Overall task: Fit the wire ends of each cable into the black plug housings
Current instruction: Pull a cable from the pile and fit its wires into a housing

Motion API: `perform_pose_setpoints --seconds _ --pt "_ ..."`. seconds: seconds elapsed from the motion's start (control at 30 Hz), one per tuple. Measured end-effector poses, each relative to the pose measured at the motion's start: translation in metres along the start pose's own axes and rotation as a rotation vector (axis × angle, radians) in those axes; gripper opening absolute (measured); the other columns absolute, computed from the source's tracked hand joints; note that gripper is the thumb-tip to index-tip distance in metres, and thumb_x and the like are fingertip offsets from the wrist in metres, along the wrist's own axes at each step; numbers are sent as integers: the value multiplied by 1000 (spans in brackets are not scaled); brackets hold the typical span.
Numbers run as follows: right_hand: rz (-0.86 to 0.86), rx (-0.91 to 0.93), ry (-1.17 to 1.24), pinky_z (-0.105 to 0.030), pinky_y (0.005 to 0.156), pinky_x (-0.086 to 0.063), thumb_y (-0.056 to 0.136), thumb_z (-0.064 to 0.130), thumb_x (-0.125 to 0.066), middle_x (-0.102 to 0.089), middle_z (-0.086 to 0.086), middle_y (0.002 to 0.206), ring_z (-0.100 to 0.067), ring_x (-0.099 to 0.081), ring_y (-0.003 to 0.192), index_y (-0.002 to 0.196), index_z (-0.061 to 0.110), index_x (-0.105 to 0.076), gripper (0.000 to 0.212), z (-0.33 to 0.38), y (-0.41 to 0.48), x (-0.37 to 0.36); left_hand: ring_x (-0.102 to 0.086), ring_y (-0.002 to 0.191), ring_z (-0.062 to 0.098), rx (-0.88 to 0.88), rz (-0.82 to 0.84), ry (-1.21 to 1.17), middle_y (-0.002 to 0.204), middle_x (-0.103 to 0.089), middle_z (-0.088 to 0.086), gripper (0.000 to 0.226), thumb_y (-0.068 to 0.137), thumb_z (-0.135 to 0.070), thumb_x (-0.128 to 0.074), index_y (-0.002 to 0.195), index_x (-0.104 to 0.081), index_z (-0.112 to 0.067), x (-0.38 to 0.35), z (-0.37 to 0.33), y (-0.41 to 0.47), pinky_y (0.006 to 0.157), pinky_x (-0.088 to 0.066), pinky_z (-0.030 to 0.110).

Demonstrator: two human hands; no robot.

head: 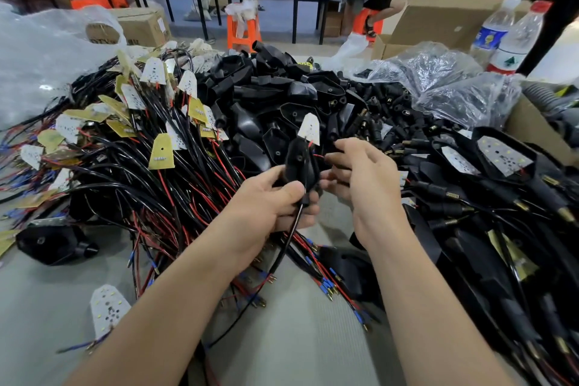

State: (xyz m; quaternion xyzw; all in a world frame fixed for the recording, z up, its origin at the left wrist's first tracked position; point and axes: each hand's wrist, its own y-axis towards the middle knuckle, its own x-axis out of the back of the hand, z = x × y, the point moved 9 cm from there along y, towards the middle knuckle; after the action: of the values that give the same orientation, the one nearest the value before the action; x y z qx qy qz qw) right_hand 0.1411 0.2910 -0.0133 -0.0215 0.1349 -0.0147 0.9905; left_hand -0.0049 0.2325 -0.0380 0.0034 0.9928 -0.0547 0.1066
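Left hand point(272, 202) curls its fingers point(308, 213) round the housing point(299, 163) above the table point(47, 291), cable point(288, 238) hanging below, while right hand point(360, 172) pinches the red wire point(318, 155) at the housing's edge; holding the housing still and feeding the wire straight should seat it.

A person's left hand point(275, 197) grips a black teardrop-shaped plastic plug housing point(299, 163) above a grey work table point(297, 345). A thin black cable point(289, 236) trails from its narrow end and a small white LED circuit board point(309, 128) stands at its top. The right hand point(360, 178), just beside it, pinches a thin red wire point(319, 155). Behind lie a heap of empty black housings point(275, 88) and, at left, a tangle of red-and-black cables point(141, 172).
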Motion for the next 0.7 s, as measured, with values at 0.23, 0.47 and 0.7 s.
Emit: perform_pose_setpoints --seconds 0.23,0.47,0.7 --pt "449 -173 -187 -33 59 -58 93 4 -68 -70 -5 79 -18 -63 60 126 18 -58 38 -29 -34 -53 -73 88 25 -181 -228 -230 104 -77 14 22 103 0 -55 117 -67 -11 27 -16 2 72 -60 34" --pt "440 -46 -407 -18 44 -39 83 -11 -63 -65 -7 57 -14 -48 46 100 15 -73 31 -12 -31 -46 -74 99 19 -259 -352 -323 103 -75 7 18 99 1 -60 114 -66 -8 49 -25 1 89 -60 31" --pt "453 -38 -418 -12 41 -28 78 -19 -52 -50 4 45 -6 -36 42 85 -2 -77 31 3 -24 -29 -75 101 17 -312 -327 -404 106 -74 4 21 96 -6 -62 113 -67 -16 58 -40 -2 84 -61 28"
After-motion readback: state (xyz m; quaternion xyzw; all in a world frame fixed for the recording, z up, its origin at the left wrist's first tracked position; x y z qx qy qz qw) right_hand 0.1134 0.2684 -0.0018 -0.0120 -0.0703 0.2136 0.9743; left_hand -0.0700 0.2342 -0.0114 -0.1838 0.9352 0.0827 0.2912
